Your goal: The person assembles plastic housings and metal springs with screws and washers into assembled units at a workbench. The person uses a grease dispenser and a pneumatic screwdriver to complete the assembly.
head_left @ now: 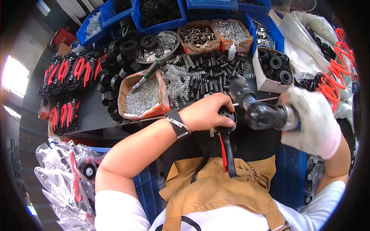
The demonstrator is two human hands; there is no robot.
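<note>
My bare left hand: thumb and fingers curled partway, grasping round black head of hand tool with red-and-black handles, at table edge above tan cloth apron. My right hand, in white knit glove: fingers clenched round black angled power driver, just beside; cannot tell whether tip touches. White paper sheets upper left, writing too small. Beyond: silver coil springs, short black cylinders, blue plastic bins.
</note>
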